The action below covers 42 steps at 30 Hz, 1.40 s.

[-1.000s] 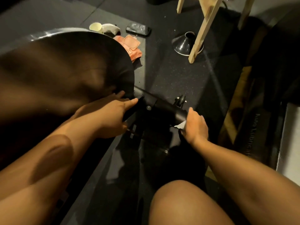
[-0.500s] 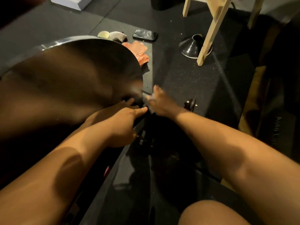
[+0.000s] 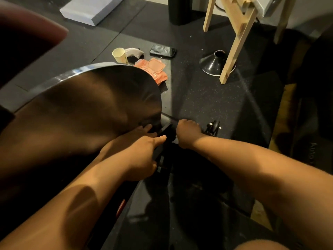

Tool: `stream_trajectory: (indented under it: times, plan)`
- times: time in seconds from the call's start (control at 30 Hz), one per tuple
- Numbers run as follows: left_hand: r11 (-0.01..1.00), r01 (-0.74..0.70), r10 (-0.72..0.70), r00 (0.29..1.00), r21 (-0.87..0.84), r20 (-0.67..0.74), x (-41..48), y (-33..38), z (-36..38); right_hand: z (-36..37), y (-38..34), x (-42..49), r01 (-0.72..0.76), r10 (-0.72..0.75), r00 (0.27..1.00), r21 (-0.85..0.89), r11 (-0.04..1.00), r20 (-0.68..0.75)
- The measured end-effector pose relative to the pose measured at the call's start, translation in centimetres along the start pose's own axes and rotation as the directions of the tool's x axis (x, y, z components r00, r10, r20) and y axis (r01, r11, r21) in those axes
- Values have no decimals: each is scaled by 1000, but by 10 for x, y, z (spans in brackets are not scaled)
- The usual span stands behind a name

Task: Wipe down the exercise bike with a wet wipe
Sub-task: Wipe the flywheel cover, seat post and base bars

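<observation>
1. Here, my right hand (image 3: 187, 132) was curled over the black bar (image 3: 166, 130) of the exercise bike (image 3: 108, 98), near centre; wipe unseen.
2. My left hand (image 3: 144, 156) rested just left, one finger straight; grip I couldn't tell.

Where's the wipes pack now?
Head view, upper middle: the orange wipes pack lies on the floor beyond the flywheel, near the paper cup and phone.
</observation>
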<state>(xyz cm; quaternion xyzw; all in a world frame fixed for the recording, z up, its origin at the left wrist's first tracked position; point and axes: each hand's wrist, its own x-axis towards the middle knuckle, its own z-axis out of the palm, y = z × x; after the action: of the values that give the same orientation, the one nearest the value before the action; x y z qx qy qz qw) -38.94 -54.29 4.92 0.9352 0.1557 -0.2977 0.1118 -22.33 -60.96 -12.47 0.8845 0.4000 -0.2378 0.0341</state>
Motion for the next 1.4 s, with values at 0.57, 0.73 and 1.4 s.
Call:
stream_trajectory:
  times: [0.57, 0.73, 1.4]
  plan:
    - [1000, 13, -13, 1000, 23, 14, -7, 4, -8, 43, 87, -53, 170, -194, 977, -225, 959, -89]
    - [999, -15, 15, 1000, 28, 14, -5, 3, -8, 35, 40, -7, 144, -180, 977, -265, 953, -117]
    - [999, 35, -32, 996, -40, 81, 1, -3, -5, 13, 147, -87, -263, 222, 964, 410, 873, 145]
